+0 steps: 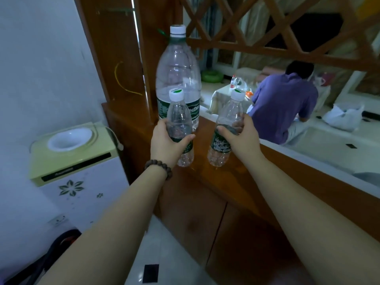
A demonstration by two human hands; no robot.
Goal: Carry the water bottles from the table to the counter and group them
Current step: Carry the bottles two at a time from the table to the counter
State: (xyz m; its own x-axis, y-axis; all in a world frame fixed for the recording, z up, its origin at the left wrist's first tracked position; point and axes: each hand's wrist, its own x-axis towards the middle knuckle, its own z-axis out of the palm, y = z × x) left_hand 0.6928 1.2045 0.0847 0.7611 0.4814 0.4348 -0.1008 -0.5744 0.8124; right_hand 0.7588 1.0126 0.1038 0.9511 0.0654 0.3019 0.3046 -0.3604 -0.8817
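Head view. Both forearms reach fwd toward a brown wooden table (232, 171) whose top runs diagonally from upper left to lower right.

L hand (166, 145): wrapped around the mid-body of the left small bottle (180, 128), thumb on the right side across the green label; clear plastic, white cap w/ green top. Bottle upright; its base appears level w/ the table top, but contact cannot be confirmed. A beaded bracelet (158, 167) sits on the L wrist.

R hand (238, 134): grasping the right small bottle (226, 128) at mid-body, fingers curled over the upper edge of its green label. Bottle tilts slightly, cap leaning right; base close to or on the table, contact unclear.

The 2 small bottles are near each other w/ a gap between, roughly side by side. Directly behind the left one stands the large bottle (177, 77), upright on the table against a wooden post, white cap, green label partly hidden by the left small bottle. Neither hand touches it.

Surroundings: a water dispenser (74, 161) w/ flower print stands at left, beside the table. Wooden lattice (267, 27) above the table. Beyond it, a seated person in a purple shirt (285, 103) faces away. A white plastic bag (343, 118) lies on a pale surface at far right.
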